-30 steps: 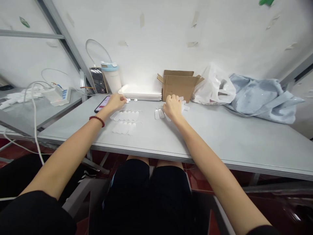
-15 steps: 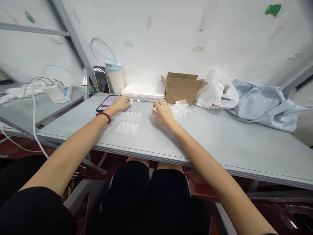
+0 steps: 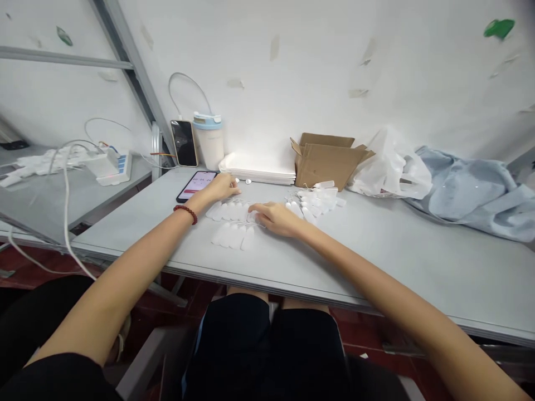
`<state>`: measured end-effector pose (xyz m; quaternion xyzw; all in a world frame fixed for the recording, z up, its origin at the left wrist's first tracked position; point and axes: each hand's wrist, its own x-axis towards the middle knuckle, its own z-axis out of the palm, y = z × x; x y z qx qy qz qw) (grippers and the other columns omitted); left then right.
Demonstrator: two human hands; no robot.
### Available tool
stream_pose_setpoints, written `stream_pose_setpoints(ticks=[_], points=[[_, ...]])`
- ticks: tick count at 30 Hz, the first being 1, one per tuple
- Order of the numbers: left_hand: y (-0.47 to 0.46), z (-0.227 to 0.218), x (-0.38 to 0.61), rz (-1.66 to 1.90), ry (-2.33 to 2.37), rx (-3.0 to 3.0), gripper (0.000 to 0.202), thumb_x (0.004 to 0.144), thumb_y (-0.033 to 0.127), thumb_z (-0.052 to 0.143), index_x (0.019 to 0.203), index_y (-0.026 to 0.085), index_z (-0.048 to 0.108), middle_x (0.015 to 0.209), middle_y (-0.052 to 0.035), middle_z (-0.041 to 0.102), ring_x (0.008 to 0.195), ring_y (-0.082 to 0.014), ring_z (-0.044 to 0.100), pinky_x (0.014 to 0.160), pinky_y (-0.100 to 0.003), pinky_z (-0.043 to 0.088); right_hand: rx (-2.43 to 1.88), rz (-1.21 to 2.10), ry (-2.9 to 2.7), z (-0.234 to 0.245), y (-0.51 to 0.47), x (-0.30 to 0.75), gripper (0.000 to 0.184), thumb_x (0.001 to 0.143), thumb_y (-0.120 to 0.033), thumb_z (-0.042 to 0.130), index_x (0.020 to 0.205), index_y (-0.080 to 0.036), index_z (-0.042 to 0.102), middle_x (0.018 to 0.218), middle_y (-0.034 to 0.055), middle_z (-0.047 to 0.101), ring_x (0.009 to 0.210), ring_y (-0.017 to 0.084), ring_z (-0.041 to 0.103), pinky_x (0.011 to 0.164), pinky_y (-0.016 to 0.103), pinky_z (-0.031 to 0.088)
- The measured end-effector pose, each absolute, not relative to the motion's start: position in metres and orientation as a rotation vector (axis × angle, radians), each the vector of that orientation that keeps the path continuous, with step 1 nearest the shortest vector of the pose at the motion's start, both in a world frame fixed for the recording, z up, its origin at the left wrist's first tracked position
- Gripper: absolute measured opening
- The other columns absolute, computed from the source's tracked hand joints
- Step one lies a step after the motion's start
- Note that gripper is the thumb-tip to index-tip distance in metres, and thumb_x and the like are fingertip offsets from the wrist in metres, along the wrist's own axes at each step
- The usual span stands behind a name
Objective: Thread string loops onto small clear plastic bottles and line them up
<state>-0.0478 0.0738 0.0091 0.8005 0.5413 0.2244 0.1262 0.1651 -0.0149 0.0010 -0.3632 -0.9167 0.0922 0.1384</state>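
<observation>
Two short rows of small white oblong pieces (image 3: 230,224) lie on the grey table (image 3: 376,262). My right hand (image 3: 273,216) rests palm down at the right end of the upper row, fingers curled onto a piece there. My left hand (image 3: 222,187), a red bead bracelet on its wrist, lies just behind the rows beside a lit phone (image 3: 196,185); its fingers are curled and what they hold, if anything, is hidden. A loose heap of more white pieces (image 3: 318,199) sits to the right of my right hand.
Against the wall stand a second phone (image 3: 184,143), a white tumbler with a blue lid (image 3: 209,141), a stack of white sheets (image 3: 259,170), an open cardboard box (image 3: 326,159), a white plastic bag (image 3: 390,167) and light blue cloth (image 3: 472,186). A power strip with cables (image 3: 109,165) sits on the left table.
My right hand left the loose heap by the box and moved left to the end of the upper row. My left hand stayed near the phone. The camera tipped down slightly.
</observation>
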Motion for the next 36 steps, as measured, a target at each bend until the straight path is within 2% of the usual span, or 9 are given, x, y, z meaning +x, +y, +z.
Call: stream_pose_setpoints(ticks=[2,5,9,12,16,21,24,28,36], points=[[0.074,0.012,-0.045,0.694,1.546,2.337,0.029,0.067,0.033,0.064,0.044,0.018,0.054,0.040,0.0020,0.046,0.046,-0.0123,0.040,0.052,-0.025,0.029,-1.039,0.327,-2.654,0.000,-0.013,0.166,0.033,0.092,-0.017,0.033,0.116,-0.021,0.055,0.090,0.0065,0.063,0.081,0.017,0.055,0.073,0.028,0.036],[0.076,0.017,-0.037,0.819,1.517,2.299,0.034,0.070,0.042,0.062,0.048,0.016,0.056,0.045,0.0018,0.049,0.049,-0.0116,0.042,0.052,-0.025,0.029,-1.021,0.385,-2.648,-0.003,-0.011,0.167,0.032,0.092,-0.017,0.032,0.112,-0.020,0.057,0.090,0.0062,0.061,0.080,0.016,0.054,0.073,0.027,0.036],[0.076,0.020,-0.027,0.945,1.323,2.097,0.036,0.071,0.048,0.062,0.065,0.013,0.065,0.062,-0.0025,0.062,0.057,-0.0126,0.052,0.056,-0.024,0.038,-1.022,0.366,-2.606,-0.003,-0.014,0.174,0.031,0.093,-0.021,0.031,0.107,-0.018,0.059,0.084,0.0064,0.058,0.076,0.017,0.053,0.071,0.027,0.037],[0.069,0.022,-0.029,0.998,1.195,1.896,0.035,0.069,0.046,0.066,0.073,0.011,0.066,0.071,-0.0066,0.066,0.062,-0.0135,0.057,0.060,-0.025,0.044,-1.060,0.286,-2.488,-0.001,-0.021,0.185,0.030,0.093,-0.025,0.032,0.107,-0.018,0.058,0.084,0.0076,0.057,0.078,0.018,0.052,0.073,0.030,0.039],[0.059,0.020,-0.048,1.105,1.206,1.672,0.027,0.064,0.037,0.072,0.073,0.013,0.064,0.064,-0.0029,0.063,0.058,-0.0114,0.056,0.060,-0.025,0.046,-1.102,0.172,-2.220,0.000,-0.030,0.200,0.025,0.091,-0.025,0.036,0.104,-0.022,0.058,0.092,0.0090,0.058,0.087,0.021,0.053,0.079,0.034,0.041],[0.055,0.004,-0.068,1.345,1.291,1.333,0.021,0.066,0.034,0.070,0.072,0.016,0.062,0.059,0.0010,0.058,0.053,-0.0093,0.052,0.054,-0.022,0.043,-1.108,0.001,-2.130,-0.008,-0.035,0.206,0.021,0.086,-0.019,0.043,0.094,-0.028,0.060,0.086,0.0099,0.058,0.077,0.023,0.052,0.069,0.038,0.041],[0.050,-0.004,-0.068,1.339,1.411,1.344,0.020,0.066,0.033,0.069,0.071,0.016,0.060,0.054,0.0027,0.057,0.049,-0.0088,0.050,0.052,-0.022,0.042,-1.062,-0.082,-2.072,-0.012,-0.040,0.204,0.023,0.082,-0.011,0.047,0.091,-0.028,0.059,0.082,0.0086,0.056,0.071,0.022,0.050,0.064,0.037,0.040],[0.050,-0.007,-0.066,1.368,1.429,1.393,0.022,0.066,0.034,0.069,0.071,0.014,0.060,0.054,0.0029,0.057,0.049,-0.0090,0.051,0.052,-0.022,0.043,-0.971,-0.122,-2.060,-0.010,-0.042,0.202,0.023,0.080,-0.003,0.047,0.092,-0.021,0.056,0.081,0.0072,0.055,0.069,0.018,0.050,0.064,0.034,0.039],[0.056,0.004,-0.062,1.550,1.252,1.537,0.023,0.067,0.033,0.072,0.070,0.013,0.061,0.054,0.0034,0.056,0.046,-0.0057,0.048,0.047,-0.020,0.039,-0.905,-0.201,-2.059,-0.004,-0.040,0.196,0.016,0.082,-0.010,0.051,0.091,-0.022,0.057,0.080,0.0054,0.057,0.074,0.018,0.052,0.067,0.033,0.040]])
